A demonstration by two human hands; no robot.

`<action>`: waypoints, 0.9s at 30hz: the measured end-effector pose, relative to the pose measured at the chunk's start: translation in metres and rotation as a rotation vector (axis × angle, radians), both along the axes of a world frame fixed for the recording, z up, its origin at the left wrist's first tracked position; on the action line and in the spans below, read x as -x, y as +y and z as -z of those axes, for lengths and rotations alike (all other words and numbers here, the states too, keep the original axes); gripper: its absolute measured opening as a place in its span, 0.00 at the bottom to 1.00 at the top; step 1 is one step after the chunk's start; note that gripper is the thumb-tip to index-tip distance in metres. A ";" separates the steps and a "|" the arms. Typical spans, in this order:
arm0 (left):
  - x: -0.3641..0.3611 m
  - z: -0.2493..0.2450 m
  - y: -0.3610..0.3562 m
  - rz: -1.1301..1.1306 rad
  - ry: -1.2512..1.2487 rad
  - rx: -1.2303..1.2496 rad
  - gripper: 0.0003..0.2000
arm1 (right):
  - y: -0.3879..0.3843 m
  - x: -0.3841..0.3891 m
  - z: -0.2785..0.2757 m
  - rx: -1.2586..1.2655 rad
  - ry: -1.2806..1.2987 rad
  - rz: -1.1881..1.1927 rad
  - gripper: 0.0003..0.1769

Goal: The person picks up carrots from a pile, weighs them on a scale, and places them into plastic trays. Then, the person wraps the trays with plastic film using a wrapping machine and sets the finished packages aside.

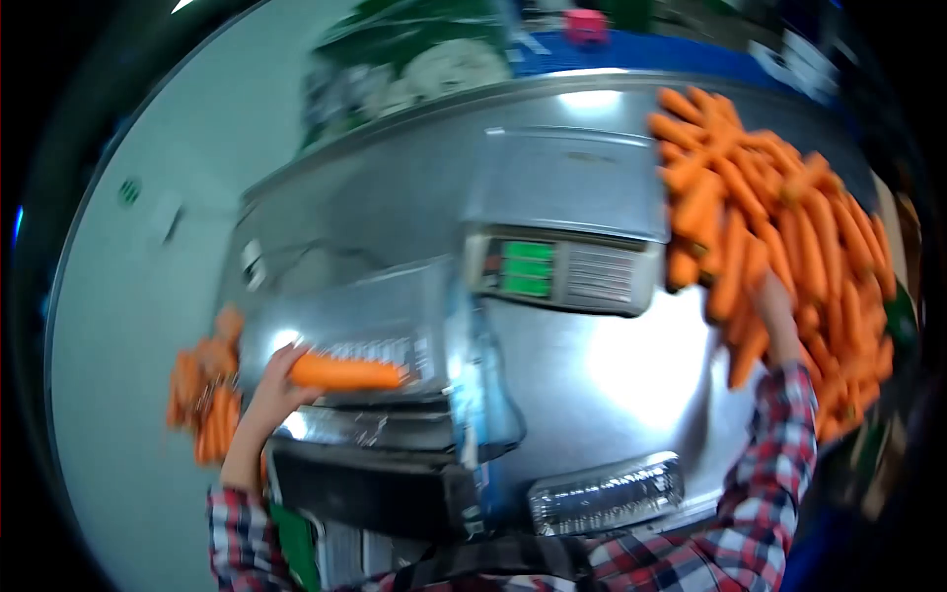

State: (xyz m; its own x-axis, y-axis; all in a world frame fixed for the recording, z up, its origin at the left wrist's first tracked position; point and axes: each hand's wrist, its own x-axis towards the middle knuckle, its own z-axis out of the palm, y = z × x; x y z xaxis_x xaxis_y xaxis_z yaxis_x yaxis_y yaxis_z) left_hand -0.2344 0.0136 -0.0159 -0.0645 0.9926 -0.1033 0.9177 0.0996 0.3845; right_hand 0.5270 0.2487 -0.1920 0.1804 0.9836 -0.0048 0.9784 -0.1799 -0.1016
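Observation:
My left hand [281, 383] is closed round the thick end of a single carrot [347, 373], which points right above a flat metal and plastic-covered surface [385, 306]. At the right, my right hand [775, 304] reaches into the edge of a large heap of carrots [824, 237]. Its fingers are partly hidden and blurred, but they look closed on a carrot [754, 264] at the heap's near side. A clear ribbed plastic tray [607, 493] lies by the table's front edge, between my arms.
A weighing scale [572, 187] with a green display stands mid-table. More carrots [209, 385] lie at the far left, some seemingly in clear packaging. A dark box-like object [365, 493] sits near my left forearm. Green and white bags [414, 64] stand behind the metal table [375, 173].

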 end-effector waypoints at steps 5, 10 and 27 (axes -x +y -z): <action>-0.004 -0.006 -0.003 0.007 -0.168 -0.037 0.34 | -0.039 -0.025 0.041 -0.023 -0.072 -0.051 0.14; 0.006 0.007 -0.005 0.063 -0.237 -0.132 0.33 | -0.092 0.033 0.011 -0.066 0.169 0.181 0.18; 0.113 0.014 -0.018 0.168 -0.324 -0.195 0.33 | -0.179 0.395 -0.195 -0.272 1.220 -0.069 0.24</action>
